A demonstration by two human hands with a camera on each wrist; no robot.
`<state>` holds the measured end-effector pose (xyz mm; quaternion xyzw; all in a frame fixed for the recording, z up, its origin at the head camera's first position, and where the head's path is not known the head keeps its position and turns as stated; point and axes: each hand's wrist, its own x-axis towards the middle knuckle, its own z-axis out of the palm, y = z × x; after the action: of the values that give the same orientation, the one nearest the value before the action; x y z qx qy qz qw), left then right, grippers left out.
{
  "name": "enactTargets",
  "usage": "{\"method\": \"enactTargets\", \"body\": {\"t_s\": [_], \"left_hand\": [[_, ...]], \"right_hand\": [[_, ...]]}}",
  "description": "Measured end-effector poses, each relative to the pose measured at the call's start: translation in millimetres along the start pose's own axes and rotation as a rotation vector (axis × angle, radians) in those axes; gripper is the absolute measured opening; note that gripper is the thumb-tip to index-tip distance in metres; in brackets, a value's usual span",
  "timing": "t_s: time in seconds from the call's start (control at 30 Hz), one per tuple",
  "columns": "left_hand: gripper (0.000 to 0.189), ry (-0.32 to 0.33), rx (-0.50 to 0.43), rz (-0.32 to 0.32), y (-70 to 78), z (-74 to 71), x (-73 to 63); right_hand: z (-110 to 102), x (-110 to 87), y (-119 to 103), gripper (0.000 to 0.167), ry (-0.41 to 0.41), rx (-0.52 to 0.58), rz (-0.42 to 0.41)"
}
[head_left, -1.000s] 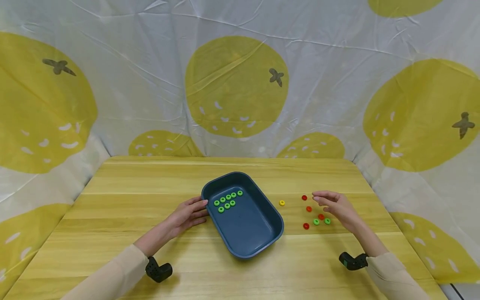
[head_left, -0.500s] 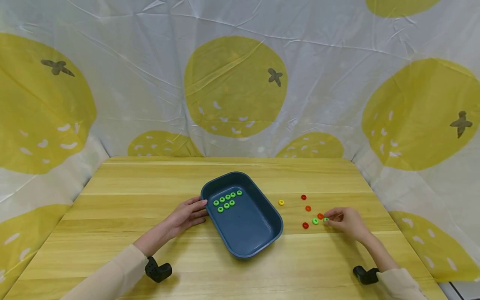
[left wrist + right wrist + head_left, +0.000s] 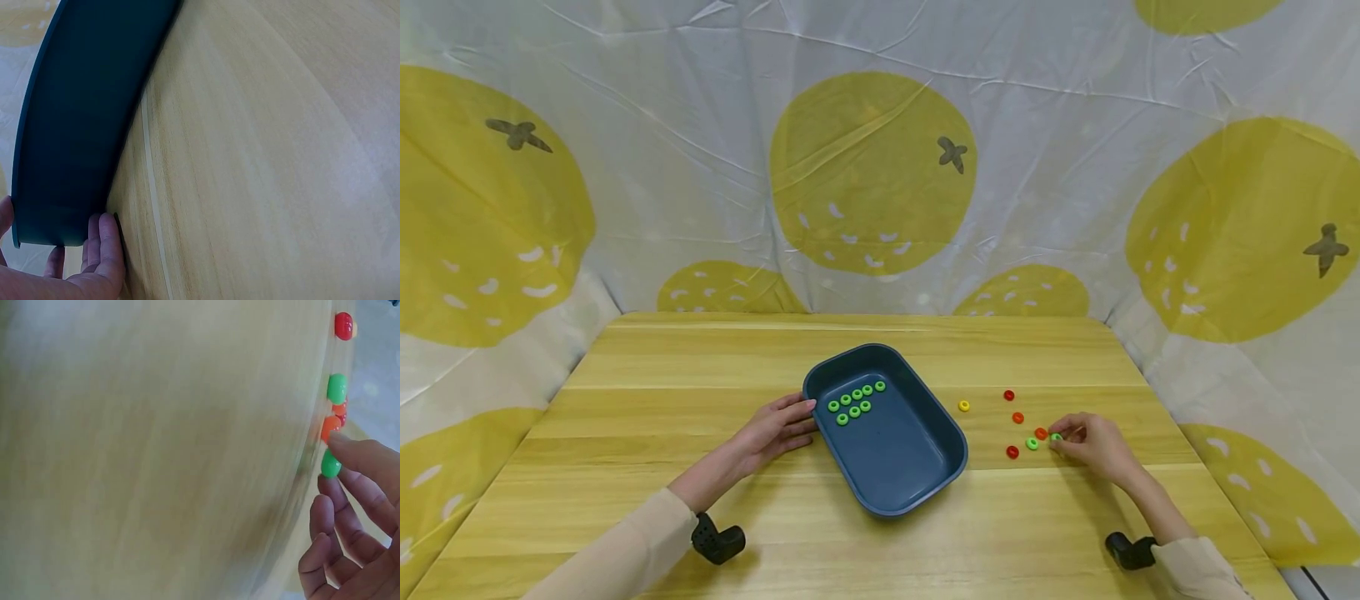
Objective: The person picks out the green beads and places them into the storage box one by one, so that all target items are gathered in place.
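In the head view my right hand [image 3: 1093, 446] pinches a small green ring [image 3: 1056, 437] between thumb and forefinger, low over the table. The right wrist view shows that green ring [image 3: 330, 464] between the fingertips. Close to it lie an orange ring [image 3: 1041, 433] and another green ring [image 3: 1032, 444]. My left hand [image 3: 778, 425] rests at the left side of a dark blue tray [image 3: 898, 450], thumb at the rim and straight fingers along the outer wall. Several green rings [image 3: 854, 412] lie in two rows inside the tray, toward its far left.
A yellow ring [image 3: 964, 406] lies just right of the tray. Between it and my right hand are a red ring [image 3: 1009, 395], an orange-red ring [image 3: 1018, 417] and a nearer red ring [image 3: 1012, 452]. A patterned cloth [image 3: 872, 175] hangs behind the wooden table [image 3: 700, 367].
My right hand has come down toward me from beside the far red ring to the rightmost green ring, which it now pinches. My left hand and the tray stay put.
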<state>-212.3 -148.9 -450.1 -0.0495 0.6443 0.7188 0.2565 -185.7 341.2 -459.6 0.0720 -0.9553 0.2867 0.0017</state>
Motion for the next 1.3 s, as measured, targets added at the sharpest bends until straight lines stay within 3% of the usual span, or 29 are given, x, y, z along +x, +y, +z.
{"method": "enactTargets", "body": {"t_s": [0.17,0.37,0.53,0.8,1.3], "left_hand": [[0.067,0.001,-0.002,0.001,-0.1,-0.3,-0.1],[0.068,0.006,-0.006,-0.002,-0.2,-0.5,0.2],[0.068,0.004,-0.006,-0.004,0.0,0.0,-0.4],[0.067,0.005,-0.011,-0.002,-1.3,-1.0,-1.6],[0.067,0.007,-0.010,0.003,-1.7,-0.8,0.2]], "right_hand": [[-1.5,0.9,-3.9,0.020,0.049,0.108,-0.007],[-3.9,5.8,-9.2,0.046,-0.003,0.402,0.167],[-3.5,13.5,-16.5,0.055,-0.044,0.483,0.223],[6.1,36.0,-42.3,0.054,-0.094,0.551,0.183],[24.1,84.6,-121.3,0.040,-0.141,0.615,0.064]]}}
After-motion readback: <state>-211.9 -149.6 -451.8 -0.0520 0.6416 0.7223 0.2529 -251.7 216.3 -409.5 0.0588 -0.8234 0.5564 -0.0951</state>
